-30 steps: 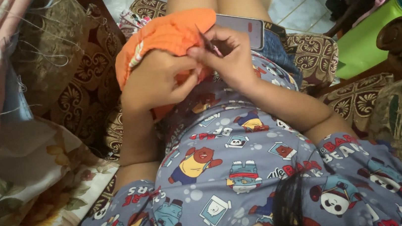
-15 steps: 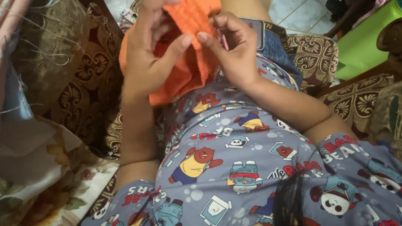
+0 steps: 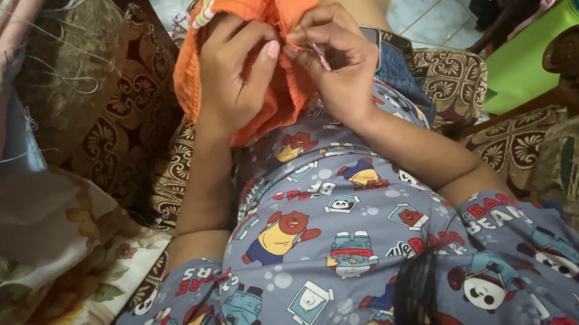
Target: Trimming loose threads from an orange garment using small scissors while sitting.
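An orange ribbed garment (image 3: 260, 15) with a striped white trim hangs over my lap, raised in front of me. My left hand (image 3: 236, 68) grips its fabric from the left, fingers curled into the cloth. My right hand (image 3: 336, 57) pinches the garment's edge between thumb and fingers, and a small thin pink thing, too small to identify, shows at its fingertips. Both hands meet at the same spot on the cloth. I wear a grey-blue shirt (image 3: 342, 250) printed with cartoon bears.
A dark phone (image 3: 380, 38) lies on my lap behind the right hand. Patterned brown sofa cushions (image 3: 107, 131) surround me, floral cloth (image 3: 22, 276) lies at the left, a green plastic object (image 3: 543, 50) stands on the tiled floor at right.
Both hands have lifted the orange garment from my lap up towards the top of the view and shifted their grip, the right hand now pinching its edge.
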